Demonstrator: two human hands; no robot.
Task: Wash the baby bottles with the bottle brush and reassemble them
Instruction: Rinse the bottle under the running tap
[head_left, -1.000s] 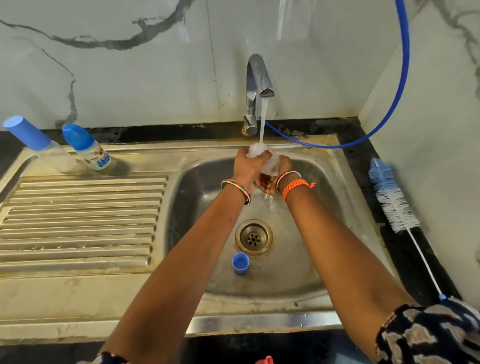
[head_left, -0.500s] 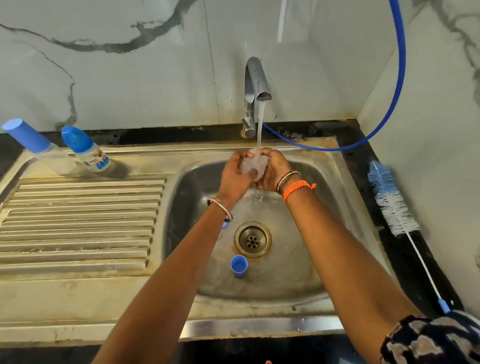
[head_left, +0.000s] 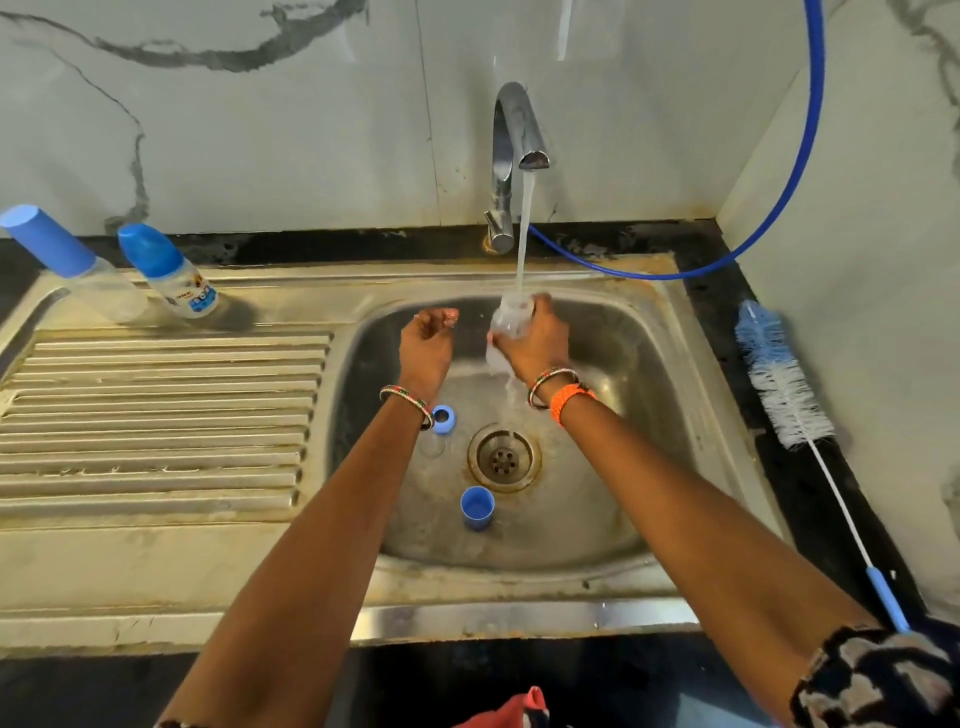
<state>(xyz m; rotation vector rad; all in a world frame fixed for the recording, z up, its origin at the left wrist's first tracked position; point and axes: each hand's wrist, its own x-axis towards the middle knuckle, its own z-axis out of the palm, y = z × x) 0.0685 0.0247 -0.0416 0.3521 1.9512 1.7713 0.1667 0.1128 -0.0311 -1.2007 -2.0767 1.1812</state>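
Observation:
My right hand (head_left: 535, 340) grips a clear baby bottle (head_left: 506, 332) with its mouth up under the tap's running water, which spills over into the sink (head_left: 649, 415). My left hand (head_left: 426, 345) hangs just left of the bottle, fingers loosely curled, holding nothing that I can see. A blue collar ring (head_left: 443, 417) lies on the sink floor beside my left wrist, with a clear teat (head_left: 431, 446) just below it. A blue cap (head_left: 477, 507) stands in front of the drain. The bottle brush (head_left: 782, 384) lies on the dark counter to the right.
Two capped baby bottles, one clear (head_left: 72, 262) and one printed (head_left: 169, 273), stand at the back left of the ribbed drainboard (head_left: 156, 415). The tap (head_left: 511, 156) rises behind the sink. A blue hose (head_left: 769, 208) loops along the right wall.
My left hand has let go of the bottle and moved left. The right hand alone now holds it upright under the stream. The collar ring has come into view.

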